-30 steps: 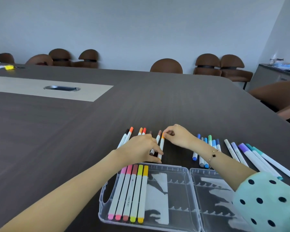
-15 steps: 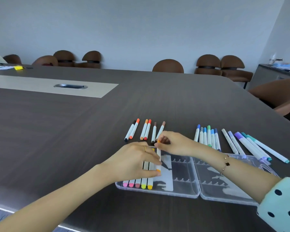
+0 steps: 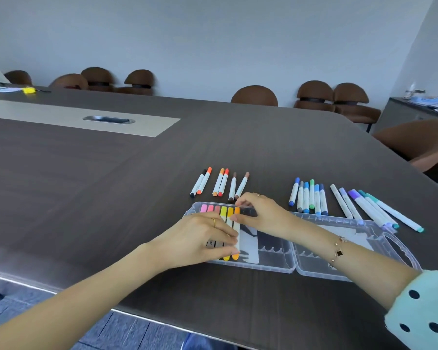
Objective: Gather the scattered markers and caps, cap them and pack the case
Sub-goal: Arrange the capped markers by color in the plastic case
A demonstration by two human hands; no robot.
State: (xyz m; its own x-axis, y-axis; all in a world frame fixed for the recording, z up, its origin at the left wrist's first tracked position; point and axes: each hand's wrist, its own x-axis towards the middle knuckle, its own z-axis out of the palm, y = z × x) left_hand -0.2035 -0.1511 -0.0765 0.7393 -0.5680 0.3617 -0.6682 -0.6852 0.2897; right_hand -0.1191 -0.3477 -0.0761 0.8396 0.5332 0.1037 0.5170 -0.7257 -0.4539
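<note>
A clear plastic case (image 3: 276, 266) lies open on the dark table. Its left half holds a row of capped markers, pink through yellow. The rightmost is an orange marker (image 3: 236, 213). My left hand (image 3: 200, 238) lies over the lower part of that row, fingers and thumb pinching the orange marker's lower end. My right hand (image 3: 259, 214) presses on its upper part with straight fingers. Several orange, red and brown markers (image 3: 219, 184) lie beyond the case. Several blue and green markers (image 3: 309, 197) and a purple and teal group (image 3: 372, 208) lie at the right.
The case's right half (image 3: 395, 246) holds no markers. The table edge (image 3: 162, 322) runs close below my arms. Brown chairs (image 3: 254, 96) line the far side and the right. A metal cable slot (image 3: 108, 119) sits far left.
Both hands have carried the orange marker from the table into the case and laid it beside the yellow ones. The camera has tilted and shifted, so the case sits further from me.
</note>
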